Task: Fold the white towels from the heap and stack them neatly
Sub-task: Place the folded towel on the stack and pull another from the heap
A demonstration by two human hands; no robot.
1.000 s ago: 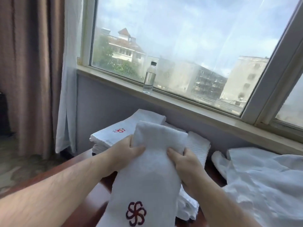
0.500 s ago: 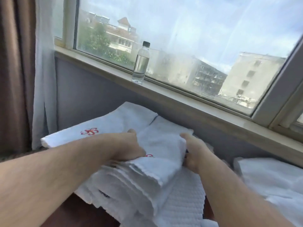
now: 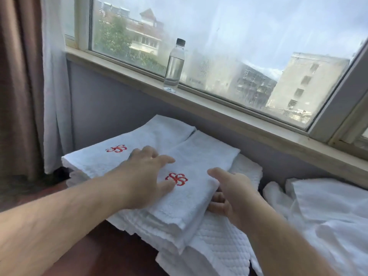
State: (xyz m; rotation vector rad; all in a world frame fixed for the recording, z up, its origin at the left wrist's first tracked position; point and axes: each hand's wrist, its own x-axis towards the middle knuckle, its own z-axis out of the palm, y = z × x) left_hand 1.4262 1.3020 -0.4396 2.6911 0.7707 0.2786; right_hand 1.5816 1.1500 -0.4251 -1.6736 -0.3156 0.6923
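Squaring top towel (image 3: 199,156) on stack (image 3: 179,236), near wall under windowsill (image 3: 219,108). Pressing it flat with left hand (image 3: 143,176), fingers spread; pinching right edge with right hand (image 3: 233,192), thumb over, fingers curled under. Best to line edges up with towels below, smooth outward, then slide fingers out. Dark wood table (image 3: 99,255); unfolded heap (image 3: 328,206) at right; bottle (image 3: 174,64) on sill; brown curtain (image 3: 20,86) left.
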